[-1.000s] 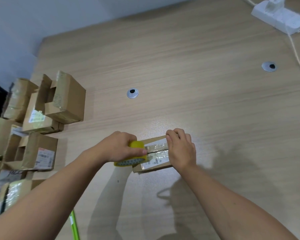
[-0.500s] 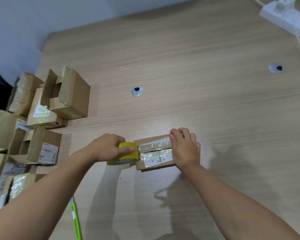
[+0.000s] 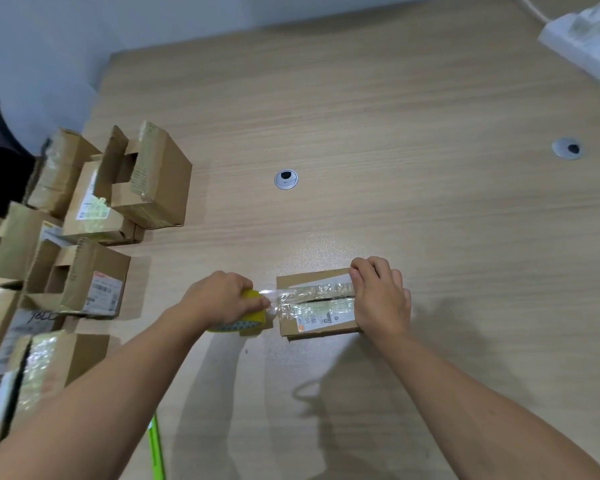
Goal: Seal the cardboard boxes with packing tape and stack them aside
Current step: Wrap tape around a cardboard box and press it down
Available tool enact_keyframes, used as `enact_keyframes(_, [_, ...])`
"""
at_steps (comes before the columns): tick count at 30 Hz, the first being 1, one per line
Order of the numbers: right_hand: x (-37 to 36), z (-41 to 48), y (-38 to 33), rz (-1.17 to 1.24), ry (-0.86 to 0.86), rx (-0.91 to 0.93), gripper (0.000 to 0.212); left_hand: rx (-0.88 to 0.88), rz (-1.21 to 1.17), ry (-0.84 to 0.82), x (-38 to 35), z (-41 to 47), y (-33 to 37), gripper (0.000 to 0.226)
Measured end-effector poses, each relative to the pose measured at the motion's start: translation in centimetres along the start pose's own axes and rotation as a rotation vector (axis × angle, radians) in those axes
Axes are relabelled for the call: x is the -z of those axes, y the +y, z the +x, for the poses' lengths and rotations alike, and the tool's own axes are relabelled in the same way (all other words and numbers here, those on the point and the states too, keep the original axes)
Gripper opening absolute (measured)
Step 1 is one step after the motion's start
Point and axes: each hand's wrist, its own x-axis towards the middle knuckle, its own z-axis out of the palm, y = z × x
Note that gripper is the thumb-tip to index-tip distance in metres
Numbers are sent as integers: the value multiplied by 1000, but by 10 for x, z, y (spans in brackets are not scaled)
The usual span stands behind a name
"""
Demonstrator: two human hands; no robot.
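Box [image 3: 317,303]: mid table [image 3: 413,209], nearer near edge; tape over top seam.
Tape roll [image 3: 253,317]: now clear of box's left end, strip stretched across gap; touched box 0.5 s ago.
L hand [image 3: 219,299]: curled round roll.
R hand [image 3: 381,301]: grips box's right end, unchanged.
Other boxes [image 3: 90,220]: table's left edge.

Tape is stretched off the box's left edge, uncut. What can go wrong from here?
The tape strip spans from the box to the tape roll gripped by the left hand; tearing it free may wrinkle it or peel it back.
Only the right hand holds the small box; a hard pull may drag it.
A dark gap shows along the seam; the flaps may stay loose.
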Motion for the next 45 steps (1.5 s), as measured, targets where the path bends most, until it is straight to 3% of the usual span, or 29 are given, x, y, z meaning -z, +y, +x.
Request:
enact_keyframes(9, [-1, 1, 1, -4, 12, 5, 30, 73, -34, -52, -17, 13, 5, 45])
enact_keyframes(14, [-3, 3, 6, 220, -2, -126, 36, 89, -36, -68, -9, 15, 16, 55])
enact_keyframes(17, [-5, 4, 7, 259, 26, -104, 28, 89, -60, -76, -8, 13, 17, 56])
enact_keyframes(23, [3, 1, 13, 429, 129, -27, 20, -69, -374, -47, 8, -11, 10, 46])
enact_keyframes(29, [-4, -9, -1, 695, 84, -228, 16, -180, -372, 17, 45, -31, 0, 29])
enact_keyframes(31, [-6, -11, -6, 614, 124, -339, 25, -174, -348, 30, 48, -30, 2, 26])
enact_keyframes(34, [-2, -10, -9, 259, 145, -386, 40, -148, -279, 42, 48, -26, 11, 26])
enact_keyframes(38, [1, -7, -11, 411, 29, -448, 48, -154, -260, 72, 50, -28, 17, 25])
enact_keyframes(45, [7, -6, -12, 382, 60, -423, 43, -172, -298, 36, 56, -32, 20, 23])
